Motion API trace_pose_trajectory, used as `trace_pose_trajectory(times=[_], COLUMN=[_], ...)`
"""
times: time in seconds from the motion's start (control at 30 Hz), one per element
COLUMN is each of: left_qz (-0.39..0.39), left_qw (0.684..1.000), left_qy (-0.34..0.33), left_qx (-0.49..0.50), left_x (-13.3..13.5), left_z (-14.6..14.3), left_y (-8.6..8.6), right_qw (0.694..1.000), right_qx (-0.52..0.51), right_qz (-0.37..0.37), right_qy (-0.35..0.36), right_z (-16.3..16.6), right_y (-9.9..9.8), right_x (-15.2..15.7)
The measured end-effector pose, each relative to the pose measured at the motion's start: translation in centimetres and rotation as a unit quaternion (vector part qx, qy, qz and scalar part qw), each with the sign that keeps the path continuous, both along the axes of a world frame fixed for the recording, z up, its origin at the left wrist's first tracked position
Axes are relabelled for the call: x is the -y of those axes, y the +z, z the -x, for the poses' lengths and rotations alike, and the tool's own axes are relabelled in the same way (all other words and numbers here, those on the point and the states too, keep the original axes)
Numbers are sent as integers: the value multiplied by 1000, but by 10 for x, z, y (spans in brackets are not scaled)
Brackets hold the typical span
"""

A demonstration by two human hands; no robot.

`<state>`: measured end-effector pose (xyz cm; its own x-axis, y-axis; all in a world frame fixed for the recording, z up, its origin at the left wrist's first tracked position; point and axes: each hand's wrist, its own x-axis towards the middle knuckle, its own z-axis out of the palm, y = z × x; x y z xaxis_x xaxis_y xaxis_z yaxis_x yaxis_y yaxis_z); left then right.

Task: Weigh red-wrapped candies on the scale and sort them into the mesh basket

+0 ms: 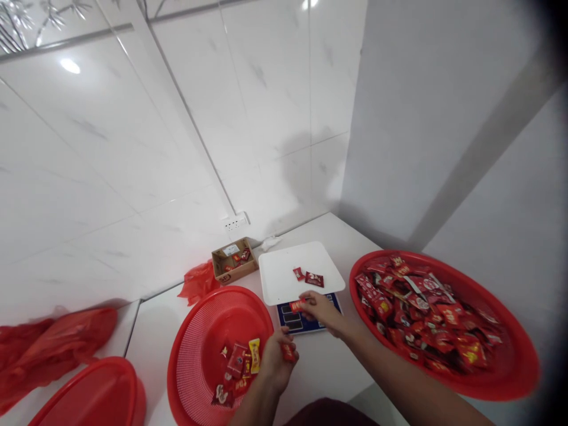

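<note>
Held between the fingers of my right hand (320,309) is a small red candy packet (297,305), just over the scale's blue panel (306,322). My left hand (279,361) is closed around another red candy packet (288,352), by the right rim of a red plastic basket (180,331). Several wrapped candies lie in that basket, among them a yellow packet (254,355) and a dark red one (236,361). On the scale's white tray (279,275) rest a dark red packet (315,279) and a smaller red candy (299,273).
At the right, a large red basin (523,361) is heaped with red candy packets (426,313). Behind the basket stands a small cardboard box (237,273) with a few candies inside. Red plastic bags (199,280) and another red tub (102,396) are on the left. Walls border the white table.
</note>
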<state>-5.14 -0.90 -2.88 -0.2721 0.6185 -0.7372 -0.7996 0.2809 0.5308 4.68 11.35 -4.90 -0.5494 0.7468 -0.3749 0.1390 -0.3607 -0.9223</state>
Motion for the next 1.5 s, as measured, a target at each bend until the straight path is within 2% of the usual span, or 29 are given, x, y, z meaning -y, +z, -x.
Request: trace_pose_trajectory(times=[0.07, 0.13, 0.2, 0.3, 0.37, 0.47, 0.53, 0.63, 0.73, 0.83, 0.9, 0.93, 1.0, 1.07, 1.13, 1.2, 1.27, 1.37, 1.5], left_qz=[-11, -16, -20, -45, -56, -51, -59, -81, -48, -16, -23, -28, -29, -16, 7, 37, 60, 64, 51], left_qw=[1000, 1000, 1000, 999, 998, 998, 997, 995, 997, 998, 996, 995, 992, 990, 989, 988, 986, 985, 983], left_qy=[-7, -12, -13, -9, -12, -31, -42, -51, -47, -39, -58, -70, -90, -100, -104, -109, -119, -136, -157], left_qx=[9, 14, 19, 19, 2, -28, -16, 31, 45, 47, 60, 69, 85, 96, 104, 107, 103, 84, 75], left_x=[3, 6, 8, 7, 6, 4, 3, 3, 4, 9, 15, 19, 27, 35, 40, 42, 41, 37, 28], left_z=[2, 4, 4, 3, 1, -2, -3, -4, -2, 2, 5, 7, 11, 15, 18, 20, 20, 15, 2], left_y=[0, -1, -3, -9, -12, -12, -9, -2, 4, 4, 3, 1, -2, -7, -13, -19, -24, -25, -17], right_qw=[999, 997, 991, 970, 954, 944, 944, 964, 996, 995, 989, 991, 997, 987, 949, 903, 871, 858, 865], right_qx=[11, 54, 91, 59, 38, 67, 80, 58, 26, -54, -83, -73, -22, 57, 165, 284, 386, 461, 450], right_qz=[-3, -45, -98, -136, -175, -236, -242, -197, -58, 74, 101, 88, 5, -128, -250, -309, -298, -226, -215], right_qy=[-42, -43, 22, 191, 242, 219, 208, 169, 64, -42, -73, -77, -77, -85, -98, -95, -63, 7, 50], right_z=[6, 9, 8, 3, 1, 1, 2, 5, 12, 19, 19, 16, 2, -24, -61, -103, -145, -188, -198], right_y=[-3, -5, -6, -3, 1, 3, 1, -4, -5, -2, -1, -2, -6, -12, -18, -24, -30, -42, -60], right_x=[-13, -16, -5, 29, 53, 74, 74, 58, 29, -1, -16, -22, -30, -35, -37, -35, -30, -19, -16])
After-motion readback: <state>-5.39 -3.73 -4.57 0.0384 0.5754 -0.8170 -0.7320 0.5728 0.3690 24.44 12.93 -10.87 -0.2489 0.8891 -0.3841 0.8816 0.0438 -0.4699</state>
